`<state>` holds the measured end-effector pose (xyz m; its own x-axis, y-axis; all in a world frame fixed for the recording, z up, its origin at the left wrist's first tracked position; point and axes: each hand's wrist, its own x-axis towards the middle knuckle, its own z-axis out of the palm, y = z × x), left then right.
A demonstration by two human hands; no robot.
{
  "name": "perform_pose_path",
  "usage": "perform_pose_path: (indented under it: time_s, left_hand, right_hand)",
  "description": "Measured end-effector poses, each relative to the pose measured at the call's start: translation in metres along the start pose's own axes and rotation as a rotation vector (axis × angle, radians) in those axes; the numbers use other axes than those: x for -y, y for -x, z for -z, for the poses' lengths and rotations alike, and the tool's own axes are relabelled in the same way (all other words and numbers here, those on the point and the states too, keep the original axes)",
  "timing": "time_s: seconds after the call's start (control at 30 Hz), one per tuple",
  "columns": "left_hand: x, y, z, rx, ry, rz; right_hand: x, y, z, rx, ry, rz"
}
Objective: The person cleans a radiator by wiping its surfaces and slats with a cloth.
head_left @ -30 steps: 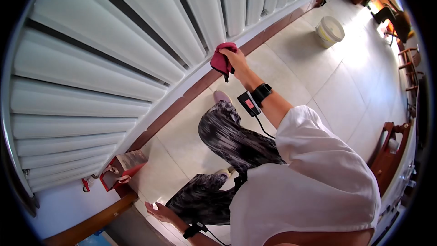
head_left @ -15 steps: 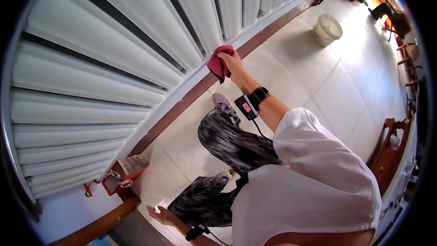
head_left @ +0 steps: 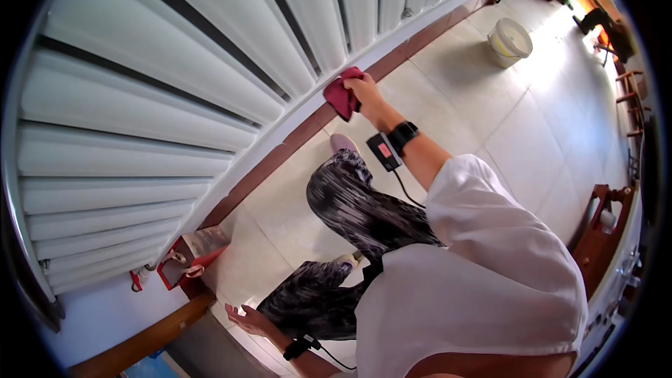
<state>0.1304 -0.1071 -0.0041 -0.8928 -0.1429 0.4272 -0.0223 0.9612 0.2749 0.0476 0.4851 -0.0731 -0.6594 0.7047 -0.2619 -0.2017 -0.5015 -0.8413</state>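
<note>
My right hand [head_left: 365,92] grips a dark red cloth [head_left: 341,95] beside the lower end of a large white radiator [head_left: 238,42]. Part of the cloth hangs below my fingers, close to the white wall strip above the brown skirting [head_left: 301,129]. From this angle I cannot tell whether it touches the wall. My left hand [head_left: 251,320] is low by my knee, with its fingers apart and nothing in it. Both wrists wear black straps with small devices and cables.
On the tiled floor stands a pale bucket [head_left: 509,43]. A red gift bag [head_left: 192,259] is under the radiator's near end, by a wooden edge [head_left: 150,336]. Brown wooden furniture [head_left: 603,227] and chairs [head_left: 630,94] line the right side. A person [head_left: 607,31] sits far back.
My right hand and the cloth have shifted slightly, and the cloth's hanging edge has folded differently. The whole view has moved a little. My left hand stays low by the knee.
</note>
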Motion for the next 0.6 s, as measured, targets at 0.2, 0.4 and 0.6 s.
perform_pose_path:
  time_s: [0.2,0.4,0.6]
  left_hand:
    - [-0.005,0.003,0.005,0.0,-0.015,0.03]
    - [0.001,0.001,0.002,-0.008,0.013,0.047]
    - [-0.008,-0.001,0.005,0.0,-0.013,0.069]
  right_hand:
    - [0.035,0.032,0.008,0.028,-0.186,-0.099]
    - [0.035,0.012,-0.013,-0.037,-0.15,-0.022]
    - [0.023,0.017,-0.043,-0.193,-0.227,-0.045]
